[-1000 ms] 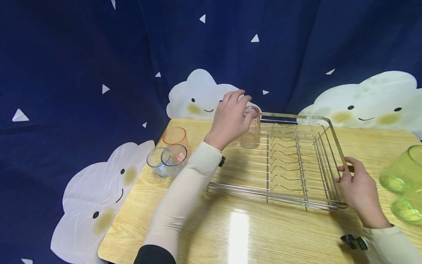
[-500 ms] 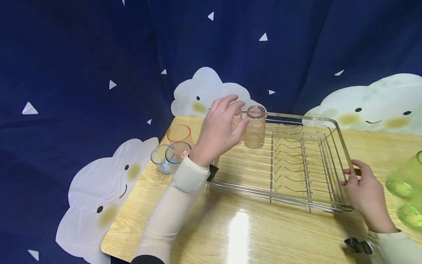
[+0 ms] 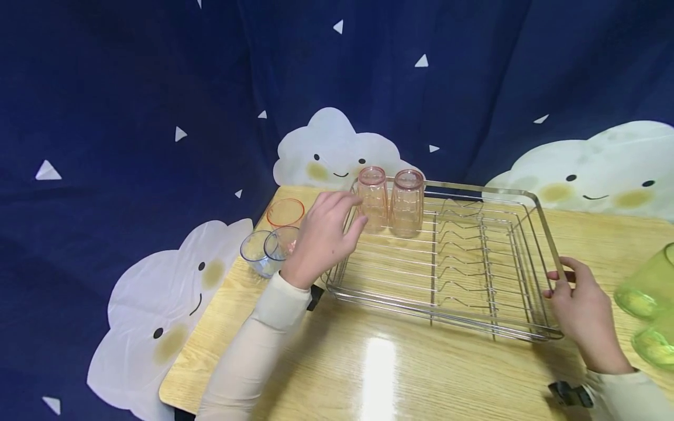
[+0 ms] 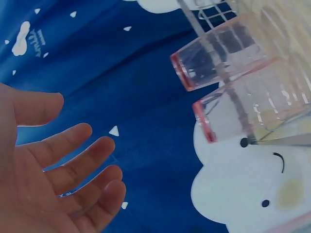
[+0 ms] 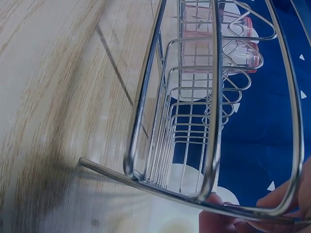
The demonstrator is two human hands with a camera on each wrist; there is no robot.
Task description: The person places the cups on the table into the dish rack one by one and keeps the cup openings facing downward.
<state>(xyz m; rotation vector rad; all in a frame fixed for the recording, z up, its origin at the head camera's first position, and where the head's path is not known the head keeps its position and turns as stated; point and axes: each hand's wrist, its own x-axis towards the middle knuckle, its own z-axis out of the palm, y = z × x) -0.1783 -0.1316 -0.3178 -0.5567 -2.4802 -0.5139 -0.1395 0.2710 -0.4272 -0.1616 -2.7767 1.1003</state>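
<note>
Left hand point(image 3: 323, 241) withdrawn left of pink glasses point(image 3: 407, 202), fingers apart, right hand point(image 3: 584, 310) gripping rack point(image 3: 549, 234)

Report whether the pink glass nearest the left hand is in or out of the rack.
In: head view shows the pink glass inside the rack, beside a second glass.

Polished metal wire gleams all along the rack point(image 3: 548, 234), and the pink tumblers point(image 3: 408, 202) shine see-through and glossy down their ridged sides, glass or plastic too close to call! Below, a smooth wood-grain tabletop point(image 3: 337, 362) throws back bright glare; behind, the cloth backdrop point(image 3: 158, 76) looks matt, softly creased.
</note>
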